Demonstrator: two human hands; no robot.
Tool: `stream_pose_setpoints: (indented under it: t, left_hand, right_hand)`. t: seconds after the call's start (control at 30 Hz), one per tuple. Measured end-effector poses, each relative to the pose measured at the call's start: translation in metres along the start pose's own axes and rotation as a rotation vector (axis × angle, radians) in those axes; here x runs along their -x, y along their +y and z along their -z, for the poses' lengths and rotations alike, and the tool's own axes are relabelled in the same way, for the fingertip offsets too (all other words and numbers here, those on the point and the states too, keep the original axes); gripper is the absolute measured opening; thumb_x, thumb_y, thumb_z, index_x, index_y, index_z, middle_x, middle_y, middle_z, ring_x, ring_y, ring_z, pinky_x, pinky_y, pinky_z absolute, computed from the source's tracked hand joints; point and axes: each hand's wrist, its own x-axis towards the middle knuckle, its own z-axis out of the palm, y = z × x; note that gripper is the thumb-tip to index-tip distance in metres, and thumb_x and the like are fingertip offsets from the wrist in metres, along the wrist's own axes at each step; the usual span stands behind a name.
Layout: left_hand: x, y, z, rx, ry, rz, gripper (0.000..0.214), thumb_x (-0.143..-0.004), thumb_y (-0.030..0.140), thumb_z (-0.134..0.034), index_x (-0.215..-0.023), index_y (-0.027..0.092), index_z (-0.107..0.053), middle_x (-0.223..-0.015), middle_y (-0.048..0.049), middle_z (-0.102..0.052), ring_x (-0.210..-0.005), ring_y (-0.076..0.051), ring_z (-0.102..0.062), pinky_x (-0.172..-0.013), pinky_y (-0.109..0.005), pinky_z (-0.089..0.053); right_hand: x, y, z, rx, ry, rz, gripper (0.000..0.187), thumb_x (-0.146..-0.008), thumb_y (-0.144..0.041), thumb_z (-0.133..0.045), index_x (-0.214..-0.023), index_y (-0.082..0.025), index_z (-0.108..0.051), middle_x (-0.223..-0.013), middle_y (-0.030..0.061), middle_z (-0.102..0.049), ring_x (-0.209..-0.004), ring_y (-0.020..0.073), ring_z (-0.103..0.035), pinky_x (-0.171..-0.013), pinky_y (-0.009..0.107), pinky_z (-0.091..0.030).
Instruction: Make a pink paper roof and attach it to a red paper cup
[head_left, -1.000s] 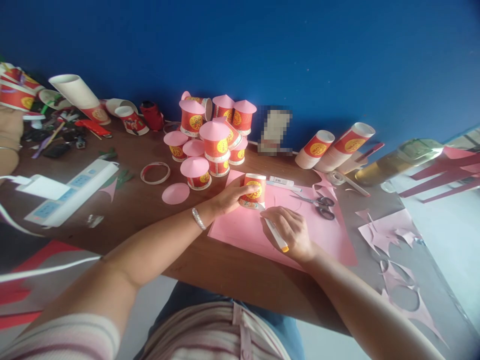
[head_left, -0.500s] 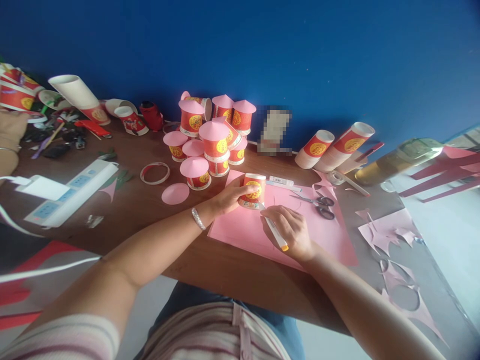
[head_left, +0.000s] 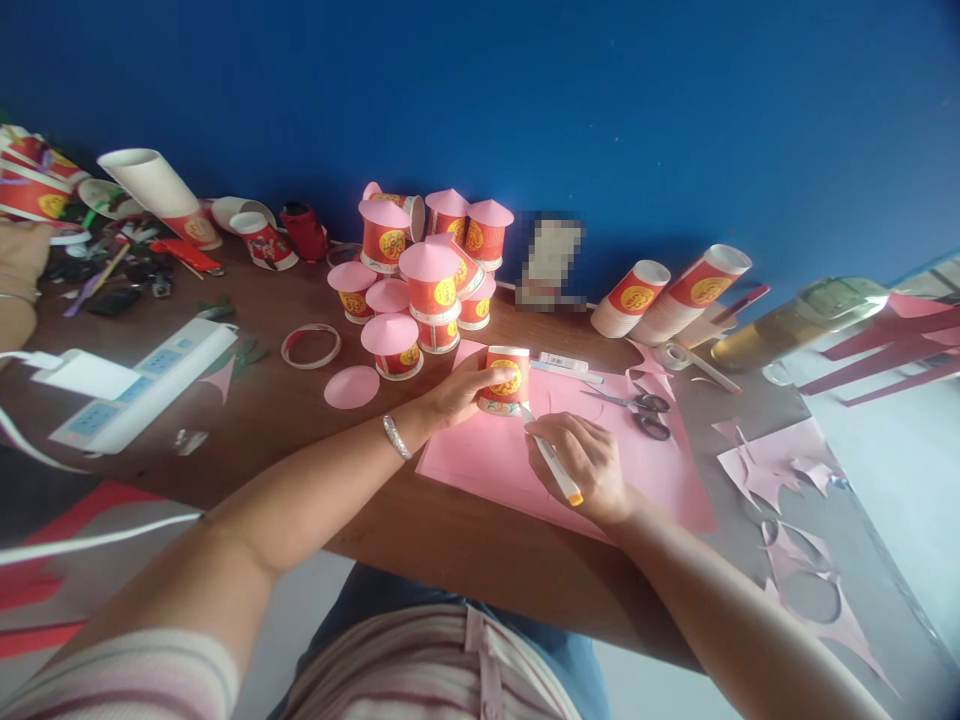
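My left hand (head_left: pixel 459 393) is wrapped round a red paper cup (head_left: pixel 513 362) with a yellow emblem, its thumb lying across the front. The cup stands over a sheet of pink paper (head_left: pixel 480 450). In my right hand (head_left: pixel 581 455) is a white utility knife (head_left: pixel 556 470) with an orange-yellow end, gripped like a pen. Its thin blade points up at the lower right side of the cup, close to the patterned rim; whether it touches is too small to tell. Scissors (head_left: pixel 645 405) with dark handles lie on the pink paper to the right of my right hand.
Several red cups with pink cone tops (head_left: pixel 429 262) are grouped behind my left hand. A pink disc (head_left: pixel 351 387) and a paper ring (head_left: pixel 310 346) lie left of them. Stacked cups (head_left: pixel 634 298) lean at the back right. Paper scraps (head_left: pixel 806 590) cover the right; a power strip (head_left: pixel 150 385) lies left.
The knife and my right hand have shifted very slightly to the right, away from the cup. My left hand keeps its hold on the cup, almost unmoved.
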Motion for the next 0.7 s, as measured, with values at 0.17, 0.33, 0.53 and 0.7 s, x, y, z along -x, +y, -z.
stream_pose_setpoints:
  t: [0.17, 0.33, 0.53, 0.7]
  left_hand:
    - [0.0002, 0.0017, -0.001, -0.019, -0.022, -0.01, 0.042, -0.078, 0.044, -0.079, -0.105, 0.013, -0.069, -0.097, -0.0106, -0.07, -0.091, -0.022, -0.067, -0.078, -0.033, -0.054]
    - [0.0003, 0.0018, -0.0011, -0.015, -0.023, -0.012, 0.042, -0.077, 0.043, -0.08, -0.105, 0.013, -0.069, -0.097, -0.0098, -0.069, -0.092, -0.023, -0.067, -0.079, -0.033, -0.055]
    - [-0.0004, 0.0001, 0.0002, -0.017, -0.029, -0.022, 0.037, -0.079, 0.042, -0.079, -0.101, 0.014, -0.068, -0.097, -0.0098, -0.07, -0.094, -0.024, -0.068, -0.079, -0.034, -0.055]
    - [-0.0009, -0.001, 0.001, -0.012, -0.025, -0.022, 0.038, -0.078, 0.042, -0.078, -0.102, 0.014, -0.067, -0.097, -0.0093, -0.069, -0.094, -0.024, -0.069, -0.078, -0.033, -0.055]
  right_hand:
    - [0.002, 0.0018, -0.0007, -0.006, -0.014, -0.021, 0.025, -0.091, -0.003, -0.061, -0.111, -0.017, -0.057, -0.08, 0.0052, -0.07, -0.068, 0.0155, -0.067, -0.06, 0.027, -0.055]
    - [0.0036, 0.0021, -0.0011, -0.014, -0.026, -0.024, 0.025, -0.092, -0.003, -0.06, -0.113, -0.017, -0.057, -0.082, 0.0056, -0.071, -0.07, 0.0158, -0.067, -0.061, 0.027, -0.055]
    - [0.0009, 0.0001, -0.001, -0.007, -0.026, -0.02, 0.025, -0.09, -0.001, -0.063, -0.109, -0.016, -0.058, -0.079, 0.0051, -0.069, -0.067, 0.0153, -0.065, -0.06, 0.027, -0.054]
    - [0.0009, -0.0001, -0.0002, -0.017, -0.024, -0.012, 0.025, -0.091, -0.002, -0.062, -0.11, -0.016, -0.057, -0.079, 0.0047, -0.069, -0.068, 0.0154, -0.065, -0.061, 0.027, -0.054]
